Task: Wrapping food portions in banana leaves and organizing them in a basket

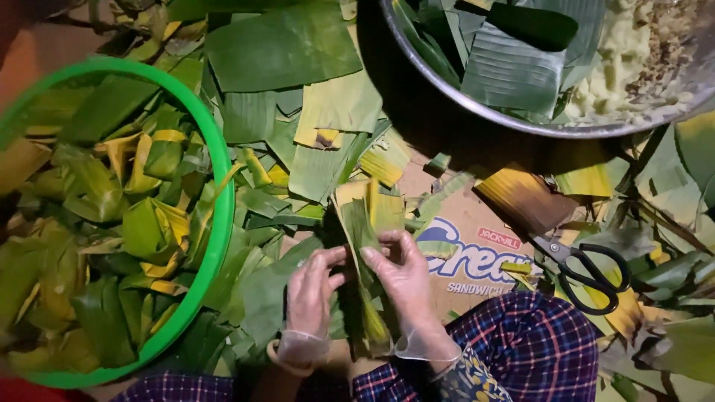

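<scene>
Banana-leaf strip (pixel 363 246), lower centre: I grip it with both gloved hands, left (pixel 311 292) and right (pixel 406 279). Green basin (pixel 220 216) of folded parcels at left; scissors (pixel 588 268) at right.

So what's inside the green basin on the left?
The green basin is filled with folded leaf parcels, green with yellowed edges, piled several deep. What they wrap cannot be seen, and the basin's bottom is covered. Both gloved hands work outside it.

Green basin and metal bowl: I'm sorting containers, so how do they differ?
The green basin is bright plastic at the left; the metal bowl is shiny steel at the upper right. The green basin is full of folded leaf parcels; the metal bowl holds flat leaf pieces and a pale yellow mash. Both are round.
</scene>
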